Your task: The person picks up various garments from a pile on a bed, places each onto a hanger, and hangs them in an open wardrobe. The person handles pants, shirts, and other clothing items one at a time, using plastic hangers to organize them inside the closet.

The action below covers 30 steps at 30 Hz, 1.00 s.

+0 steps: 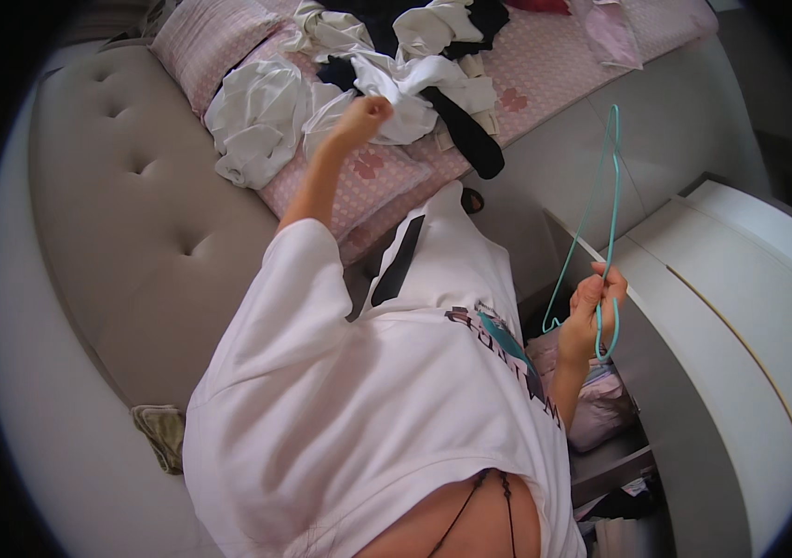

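My left hand (361,123) reaches over the bed with its fingers closed at a white garment (405,102) in the heap, and seems to pinch its cloth. A black sleeve or sock-like piece (466,136) hangs from the heap over the bed's edge. Another crumpled white garment (261,116) lies to the left of that hand. Off to the right, my right hand (596,305) is closed around a thin turquoise clothes hanger (613,200), held up with its hook end low beside my wrist. No clothing hangs on it.
A pink patterned bedspread (554,58) and pillow (214,42) lie under and beside the clothes. The beige tufted headboard (126,214) runs along the left. At right, a white-fronted cabinet (731,279) stands by an open drawer (610,465) with folded clothes.
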Available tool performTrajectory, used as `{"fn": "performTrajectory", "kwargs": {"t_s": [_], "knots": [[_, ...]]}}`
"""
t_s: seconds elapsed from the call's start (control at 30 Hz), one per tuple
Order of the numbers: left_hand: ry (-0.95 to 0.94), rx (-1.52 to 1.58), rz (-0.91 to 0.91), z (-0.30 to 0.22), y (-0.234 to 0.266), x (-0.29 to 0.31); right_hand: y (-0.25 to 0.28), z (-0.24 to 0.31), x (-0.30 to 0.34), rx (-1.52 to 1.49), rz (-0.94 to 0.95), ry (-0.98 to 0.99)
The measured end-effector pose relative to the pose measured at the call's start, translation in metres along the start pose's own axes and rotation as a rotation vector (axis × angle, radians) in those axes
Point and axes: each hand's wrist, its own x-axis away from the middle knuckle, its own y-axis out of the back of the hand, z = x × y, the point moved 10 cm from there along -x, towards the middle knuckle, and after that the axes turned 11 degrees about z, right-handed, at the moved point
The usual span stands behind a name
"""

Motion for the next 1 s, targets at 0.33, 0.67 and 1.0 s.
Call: {"fn": "performTrajectory", "kwargs": {"t_s": [0.33, 0.67, 1.0], "knots": [[-0.795, 0.736, 0.163, -0.271, 0.069, 0.164, 0.015, 0.031, 0.013, -0.191, 0.057, 0.229], [-1.079, 0.550, 0.882, -0.386, -0.069, 0.188, 0.056, 0.096, 0.033, -0.353, -0.038, 0.475], [-0.874, 0.405, 1.171, -0.422, -0.207, 0.170, 0.087, 0.092, 0.055, -0.062, -0.023, 0.329]]}}
